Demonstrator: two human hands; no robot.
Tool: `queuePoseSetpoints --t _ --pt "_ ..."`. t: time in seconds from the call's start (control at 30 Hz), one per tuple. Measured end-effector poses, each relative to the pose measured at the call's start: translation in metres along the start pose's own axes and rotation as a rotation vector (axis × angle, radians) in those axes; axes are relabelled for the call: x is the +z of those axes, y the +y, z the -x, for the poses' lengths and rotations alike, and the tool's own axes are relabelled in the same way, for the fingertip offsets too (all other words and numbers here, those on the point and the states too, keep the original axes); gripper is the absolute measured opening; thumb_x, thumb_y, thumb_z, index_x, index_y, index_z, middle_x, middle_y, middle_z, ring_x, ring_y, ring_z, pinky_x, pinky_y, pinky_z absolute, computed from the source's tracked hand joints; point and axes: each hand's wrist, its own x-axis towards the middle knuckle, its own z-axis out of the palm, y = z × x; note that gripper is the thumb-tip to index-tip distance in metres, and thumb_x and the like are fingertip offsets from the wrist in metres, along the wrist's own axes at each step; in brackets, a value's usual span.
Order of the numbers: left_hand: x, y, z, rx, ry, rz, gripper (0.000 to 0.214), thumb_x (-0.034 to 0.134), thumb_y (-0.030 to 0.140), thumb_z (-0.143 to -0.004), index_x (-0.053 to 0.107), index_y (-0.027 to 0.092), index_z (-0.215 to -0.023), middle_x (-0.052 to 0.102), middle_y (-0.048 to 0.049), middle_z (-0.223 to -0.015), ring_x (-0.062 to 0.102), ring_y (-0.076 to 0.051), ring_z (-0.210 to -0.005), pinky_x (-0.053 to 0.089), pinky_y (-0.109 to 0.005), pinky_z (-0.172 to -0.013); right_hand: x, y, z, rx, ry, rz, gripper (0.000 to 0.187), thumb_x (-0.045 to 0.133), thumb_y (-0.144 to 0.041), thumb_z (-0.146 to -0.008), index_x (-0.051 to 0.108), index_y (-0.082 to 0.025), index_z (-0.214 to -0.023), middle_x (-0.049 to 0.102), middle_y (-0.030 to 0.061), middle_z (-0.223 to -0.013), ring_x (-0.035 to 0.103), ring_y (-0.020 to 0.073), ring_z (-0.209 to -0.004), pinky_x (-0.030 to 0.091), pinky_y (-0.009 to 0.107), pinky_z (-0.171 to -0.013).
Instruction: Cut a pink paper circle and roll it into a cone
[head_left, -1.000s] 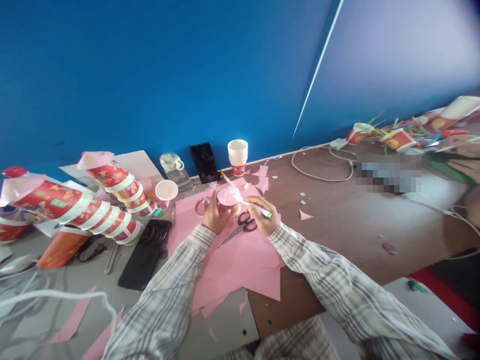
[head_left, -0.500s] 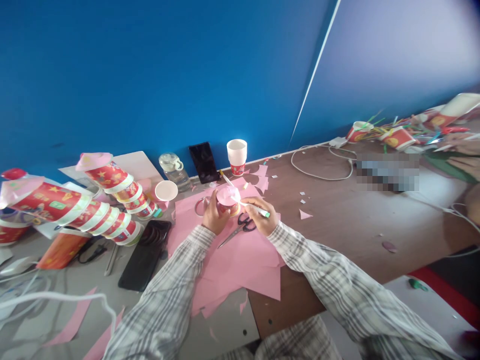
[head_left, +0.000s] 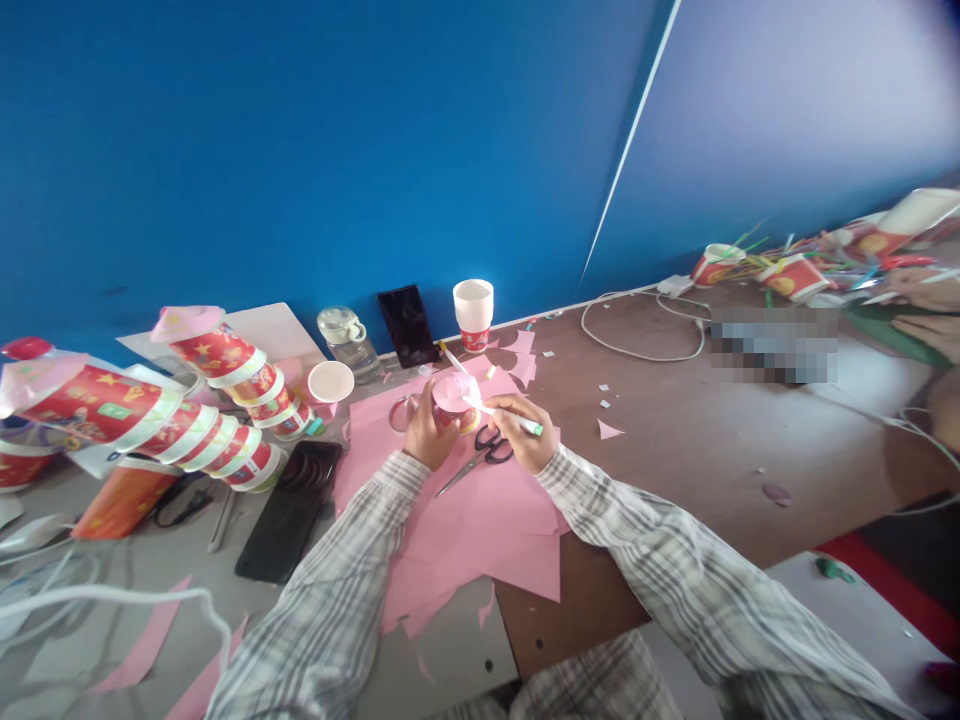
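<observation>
My left hand (head_left: 431,428) is wrapped round the side of a paper cup (head_left: 470,418) topped with a pink paper piece (head_left: 450,391). In my right hand (head_left: 525,430) is a white marker (head_left: 510,414) with a green end, its other end at the right side of the pink top. The exact contact there is washed out by glare. Scissors (head_left: 480,458) with black handles lie just below the cup on pink paper sheets (head_left: 480,540). A roll of tape (head_left: 398,413) sits left of my left hand, partly covered. Another marker (head_left: 451,356) lies behind the cup.
Stacked red cups with pink tops (head_left: 135,415) lean at the left, beside a black phone (head_left: 289,515). Behind stand a water bottle (head_left: 349,345), a dark tablet (head_left: 405,325) and a white-red cup (head_left: 474,312). A white cable (head_left: 645,353) loops rightward; another person's hand (head_left: 926,300) is far right.
Almost nothing differs. The marker in my right hand has shifted very slightly to the right; my left hand keeps its hold on the cup.
</observation>
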Motion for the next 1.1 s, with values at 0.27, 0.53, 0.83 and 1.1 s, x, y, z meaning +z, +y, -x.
queuePoseSetpoints --t 0.27,0.53,0.83,1.1 --pt "0.0 0.001 -0.001 -0.003 0.018 0.023 0.072 0.053 0.019 -0.061 0.021 0.016 -0.125 0.049 -0.0147 -0.111 0.047 -0.032 -0.102 0.039 -0.055 -0.086 0.001 -0.007 -0.001 0.052 0.06 -0.023 0.026 0.097 -0.064 -0.092 0.086 -0.04 -0.087 0.076 0.0049 -0.064 0.076 0.0287 -0.056 0.061 0.043 -0.051" --pt "-0.002 0.003 -0.001 -0.042 0.007 0.049 0.073 0.053 0.018 -0.059 0.023 0.016 -0.125 0.051 -0.0143 -0.107 0.049 -0.031 -0.098 0.04 -0.055 -0.085 0.0 0.001 -0.004 0.018 0.121 -0.067 0.035 0.092 -0.066 -0.092 0.083 -0.033 -0.092 0.073 0.0031 -0.066 0.065 0.0227 -0.055 0.056 0.039 -0.053" --pt "-0.003 0.004 -0.001 -0.049 -0.01 0.03 0.073 0.054 0.018 -0.059 0.023 0.016 -0.124 0.053 -0.0126 -0.106 0.049 -0.03 -0.097 0.04 -0.053 -0.086 0.004 0.01 -0.005 0.003 0.064 -0.064 0.041 0.093 -0.065 -0.089 0.086 -0.026 -0.096 0.077 0.0016 -0.07 0.069 0.0202 -0.061 0.058 0.034 -0.055" --pt "-0.003 0.005 -0.002 -0.068 -0.017 0.035 0.073 0.055 0.016 -0.058 0.023 0.017 -0.124 0.054 -0.0125 -0.106 0.051 -0.029 -0.097 0.04 -0.053 -0.085 0.002 0.012 -0.004 0.014 0.083 -0.054 0.027 0.097 -0.061 -0.095 0.085 -0.037 -0.093 0.079 0.0062 -0.073 0.077 0.0274 -0.063 0.064 0.042 -0.054"
